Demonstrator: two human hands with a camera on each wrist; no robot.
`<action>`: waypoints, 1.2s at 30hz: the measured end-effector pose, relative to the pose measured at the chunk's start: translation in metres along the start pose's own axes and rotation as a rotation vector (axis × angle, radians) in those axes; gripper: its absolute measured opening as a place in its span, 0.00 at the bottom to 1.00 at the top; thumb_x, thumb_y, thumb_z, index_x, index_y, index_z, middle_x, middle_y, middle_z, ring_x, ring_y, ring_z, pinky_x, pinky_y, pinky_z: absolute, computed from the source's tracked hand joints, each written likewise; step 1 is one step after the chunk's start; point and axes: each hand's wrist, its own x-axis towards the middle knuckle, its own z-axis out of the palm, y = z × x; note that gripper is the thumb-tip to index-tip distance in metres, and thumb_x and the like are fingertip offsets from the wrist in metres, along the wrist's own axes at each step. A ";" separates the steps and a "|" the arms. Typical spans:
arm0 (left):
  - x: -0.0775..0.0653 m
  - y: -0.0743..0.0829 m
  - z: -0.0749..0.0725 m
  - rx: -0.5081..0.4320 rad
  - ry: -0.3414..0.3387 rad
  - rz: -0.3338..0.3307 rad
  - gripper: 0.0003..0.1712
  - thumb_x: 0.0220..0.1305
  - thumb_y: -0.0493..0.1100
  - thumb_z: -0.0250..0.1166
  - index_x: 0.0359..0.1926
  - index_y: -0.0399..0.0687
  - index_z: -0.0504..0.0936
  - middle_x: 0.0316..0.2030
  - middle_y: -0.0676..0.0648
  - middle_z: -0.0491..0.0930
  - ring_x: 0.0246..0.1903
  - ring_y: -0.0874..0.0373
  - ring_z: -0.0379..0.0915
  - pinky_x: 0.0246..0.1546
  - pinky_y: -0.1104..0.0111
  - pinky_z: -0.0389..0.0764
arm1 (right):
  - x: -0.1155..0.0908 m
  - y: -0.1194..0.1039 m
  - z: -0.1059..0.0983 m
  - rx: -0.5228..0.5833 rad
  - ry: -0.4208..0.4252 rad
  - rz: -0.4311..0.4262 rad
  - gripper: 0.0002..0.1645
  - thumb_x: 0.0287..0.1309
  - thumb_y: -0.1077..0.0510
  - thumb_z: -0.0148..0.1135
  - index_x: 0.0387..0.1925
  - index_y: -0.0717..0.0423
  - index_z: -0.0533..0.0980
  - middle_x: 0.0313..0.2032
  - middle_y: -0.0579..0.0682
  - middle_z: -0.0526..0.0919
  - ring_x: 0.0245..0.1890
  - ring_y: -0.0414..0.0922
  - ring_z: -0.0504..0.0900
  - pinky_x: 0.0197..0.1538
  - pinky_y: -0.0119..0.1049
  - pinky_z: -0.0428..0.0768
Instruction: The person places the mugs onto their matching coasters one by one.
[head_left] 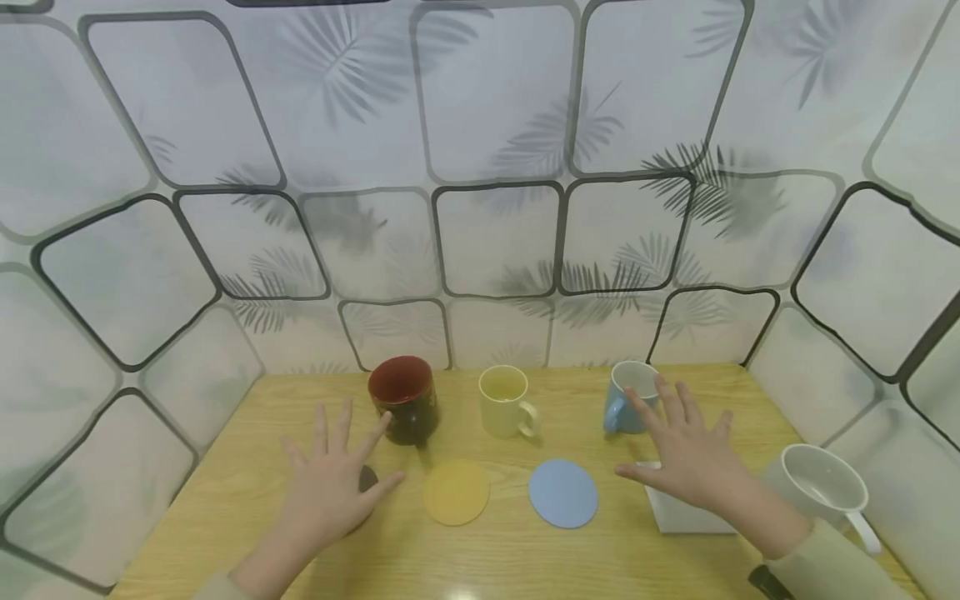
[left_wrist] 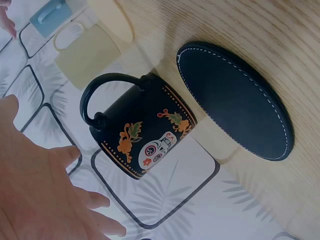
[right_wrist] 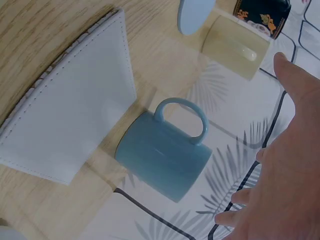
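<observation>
My left hand (head_left: 326, 492) hovers with spread fingers over a round black stitched coaster (left_wrist: 235, 100), mostly hidden beneath it in the head view. Just beyond stands a black mug (left_wrist: 142, 127) with a red inside, orange flowers and a skull. Spread likewise, my right hand (head_left: 693, 458) is above a square white stitched coaster (right_wrist: 75, 100). A blue mug (right_wrist: 162, 155) stands behind that hand, partly covered by its fingers in the head view. Between the hands lie a round yellow coaster (head_left: 456, 493) and a round blue coaster (head_left: 563, 493). Neither hand holds anything.
A yellow mug (head_left: 502, 402) stands at the back middle of the wooden table (head_left: 480, 558). On the right, a white mug (head_left: 817, 485) is beside my forearm. Patterned panels (head_left: 495, 242) rise behind the table and along both sides.
</observation>
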 end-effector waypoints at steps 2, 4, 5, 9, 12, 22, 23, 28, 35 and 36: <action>-0.001 -0.001 0.000 -0.004 -0.001 -0.006 0.46 0.66 0.71 0.66 0.80 0.64 0.67 0.80 0.27 0.55 0.78 0.15 0.44 0.60 0.08 0.43 | 0.001 -0.003 -0.001 0.001 0.003 -0.008 0.69 0.54 0.19 0.66 0.85 0.44 0.50 0.81 0.73 0.47 0.78 0.81 0.52 0.55 0.98 0.52; -0.001 -0.003 -0.001 -0.008 -0.005 -0.010 0.46 0.67 0.71 0.66 0.80 0.63 0.66 0.80 0.26 0.54 0.78 0.15 0.43 0.60 0.08 0.42 | 0.003 -0.006 -0.003 -0.001 0.009 -0.017 0.68 0.54 0.18 0.66 0.85 0.44 0.51 0.82 0.72 0.47 0.78 0.80 0.52 0.55 0.98 0.54; -0.002 -0.004 -0.002 -0.009 -0.008 -0.014 0.46 0.67 0.71 0.66 0.81 0.64 0.66 0.81 0.26 0.54 0.78 0.15 0.42 0.61 0.08 0.41 | 0.005 -0.008 -0.004 0.002 0.011 -0.021 0.68 0.55 0.19 0.66 0.85 0.45 0.52 0.82 0.72 0.47 0.78 0.80 0.52 0.55 0.98 0.54; -0.002 -0.007 -0.003 -0.004 0.003 -0.017 0.47 0.67 0.72 0.65 0.81 0.63 0.65 0.80 0.26 0.54 0.78 0.15 0.42 0.60 0.08 0.42 | 0.011 -0.015 -0.009 0.011 0.021 -0.040 0.67 0.56 0.20 0.67 0.85 0.45 0.52 0.82 0.70 0.45 0.79 0.78 0.50 0.56 0.97 0.55; -0.003 -0.008 -0.004 -0.008 -0.003 -0.025 0.47 0.67 0.74 0.63 0.81 0.62 0.66 0.80 0.26 0.54 0.78 0.15 0.41 0.61 0.08 0.42 | 0.014 -0.020 -0.012 0.015 0.025 -0.057 0.67 0.56 0.20 0.67 0.85 0.44 0.51 0.82 0.70 0.47 0.80 0.77 0.50 0.57 0.97 0.54; -0.005 -0.014 -0.007 0.002 -0.017 -0.044 0.47 0.69 0.73 0.62 0.82 0.63 0.63 0.81 0.26 0.52 0.79 0.17 0.38 0.63 0.10 0.42 | 0.023 -0.037 -0.011 0.015 0.036 -0.107 0.66 0.56 0.23 0.69 0.85 0.42 0.51 0.81 0.70 0.50 0.80 0.75 0.52 0.59 0.95 0.56; -0.006 -0.015 -0.007 -0.003 -0.017 -0.047 0.47 0.69 0.73 0.62 0.82 0.64 0.63 0.81 0.26 0.52 0.79 0.17 0.38 0.64 0.10 0.41 | 0.024 -0.039 -0.010 0.010 0.041 -0.114 0.66 0.56 0.23 0.70 0.85 0.43 0.52 0.81 0.69 0.50 0.79 0.75 0.53 0.60 0.95 0.56; -0.010 -0.018 -0.006 -0.021 -0.008 -0.066 0.47 0.69 0.73 0.62 0.82 0.62 0.64 0.81 0.27 0.51 0.79 0.17 0.39 0.65 0.11 0.39 | 0.030 -0.048 -0.007 0.003 0.036 -0.142 0.65 0.55 0.22 0.69 0.85 0.42 0.53 0.82 0.69 0.50 0.80 0.75 0.55 0.62 0.94 0.55; -0.017 -0.025 -0.004 -0.030 -0.012 -0.086 0.47 0.70 0.72 0.61 0.81 0.59 0.65 0.81 0.25 0.51 0.78 0.15 0.40 0.65 0.10 0.40 | 0.034 -0.063 -0.005 0.011 0.059 -0.186 0.65 0.55 0.23 0.70 0.84 0.43 0.55 0.82 0.69 0.51 0.80 0.74 0.55 0.62 0.92 0.61; -0.018 -0.026 -0.004 -0.034 -0.014 -0.091 0.47 0.70 0.72 0.61 0.81 0.59 0.64 0.81 0.25 0.51 0.78 0.15 0.40 0.65 0.10 0.39 | 0.034 -0.065 -0.006 0.019 0.061 -0.193 0.65 0.55 0.23 0.70 0.84 0.43 0.55 0.82 0.70 0.51 0.80 0.74 0.55 0.62 0.92 0.61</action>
